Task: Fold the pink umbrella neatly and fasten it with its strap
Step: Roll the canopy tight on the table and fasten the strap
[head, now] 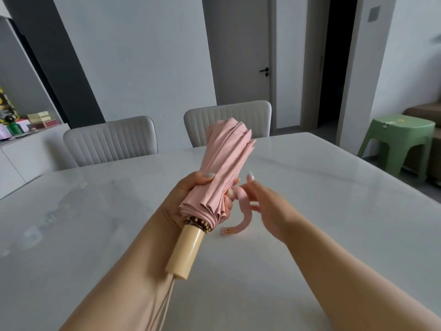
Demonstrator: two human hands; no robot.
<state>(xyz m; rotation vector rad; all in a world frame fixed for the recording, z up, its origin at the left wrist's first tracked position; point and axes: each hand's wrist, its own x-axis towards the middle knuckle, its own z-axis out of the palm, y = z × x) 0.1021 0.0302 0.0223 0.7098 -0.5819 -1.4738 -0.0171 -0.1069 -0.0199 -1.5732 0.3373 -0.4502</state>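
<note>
The pink umbrella (223,163) is collapsed and rolled into a bundle, pointing up and away from me above the table. Its cream wooden handle (185,253) points toward me, with a cord hanging from its end. My left hand (191,197) is wrapped around the lower part of the canopy, thumb on top. The pink strap (243,211) hangs loose from the right side of the bundle and curves down, its snap end (226,231) free. My right hand (265,204) is beside the strap with fingers spread, touching its upper part.
A white marble table (310,211) lies under my hands. Two grey chairs (109,142) stand at its far edge. A green plastic stool (401,144) is on the right. A sideboard with boxes (40,120) is at the left.
</note>
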